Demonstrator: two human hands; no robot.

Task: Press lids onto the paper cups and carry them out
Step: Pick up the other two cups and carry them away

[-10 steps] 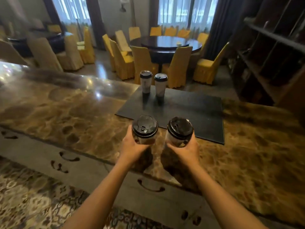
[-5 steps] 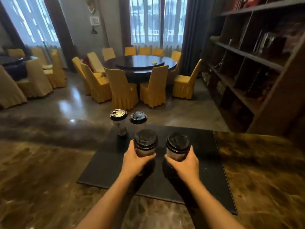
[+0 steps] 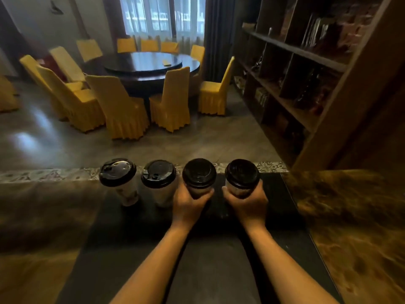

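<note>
Several paper cups with black lids stand in a row near the far edge of a dark mat (image 3: pixel 219 260) on the marble counter. My left hand (image 3: pixel 188 204) grips the third cup from the left (image 3: pixel 199 175). My right hand (image 3: pixel 247 204) grips the rightmost cup (image 3: pixel 242 175). Both held cups are upright, level with the others; whether they rest on the mat is hidden by my hands. The leftmost cup (image 3: pixel 117 172) and the second cup (image 3: pixel 158 174) stand free beside my left hand.
The marble counter (image 3: pixel 355 227) spreads to both sides of the mat. Beyond its far edge is a floor with a round dark table (image 3: pixel 142 64) ringed by yellow-covered chairs (image 3: pixel 116 104). A tall wooden shelf unit (image 3: pixel 306 73) rises at the right.
I have come up close to the counter and carried both cups forward across the mat. They now line up to the right of the two standing cups.
</note>
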